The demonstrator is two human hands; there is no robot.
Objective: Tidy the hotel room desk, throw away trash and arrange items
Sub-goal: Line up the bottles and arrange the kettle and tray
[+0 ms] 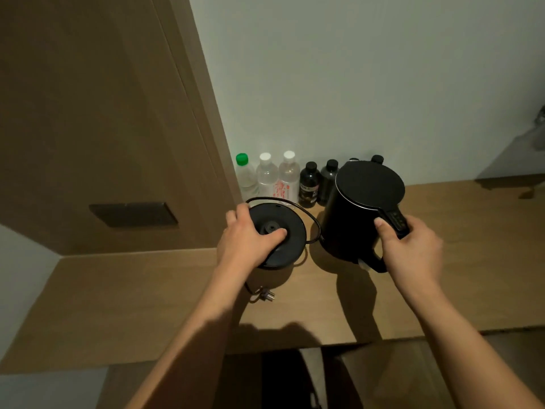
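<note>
A black electric kettle (362, 202) is over the wooden desk (147, 290), slightly tilted, and my right hand (410, 252) grips its handle with the thumb on top. To its left, my left hand (250, 234) holds the round black kettle base (283, 231) a little above the desk, thumb near its centre connector. The base's black cord (309, 214) loops behind it, and its plug (265, 295) lies on the desk below the base.
Three clear water bottles (267, 175), one green-capped, and several dark bottles (309, 184) stand in a row against the white wall. A wooden panel with a dark plate (132, 214) rises at the left. The desk's front edge runs below my arms.
</note>
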